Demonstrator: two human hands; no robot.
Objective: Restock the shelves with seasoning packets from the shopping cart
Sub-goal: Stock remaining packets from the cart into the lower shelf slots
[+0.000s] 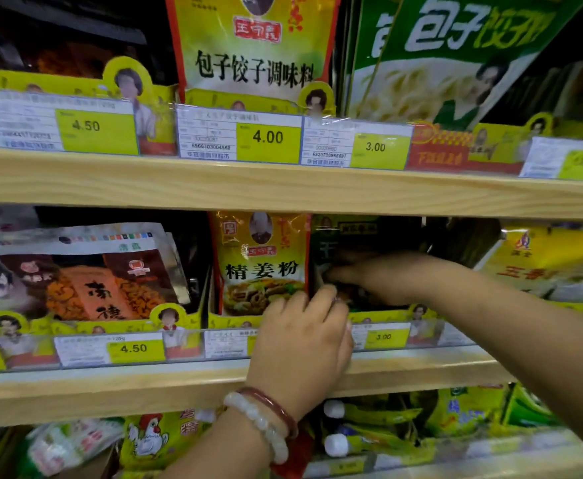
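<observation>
Seasoning packets [86, 281] lean at the left of the middle shelf [179, 388], with a yellow ginger-powder packet [260, 262] upright beside them and dark green packets [362, 236] to its right, where both hands work. The left hand [300, 347] curls its fingers [324, 295] at the bottom edge of the green stack, apparently pinching it; the right hand [383, 274] reaches in with fingers stretched flat against the packet faces. A good move would be to square the stack upright behind the price-tag rail [386, 335]. The green labels sit in shadow, and the shopping cart is out of view.
</observation>
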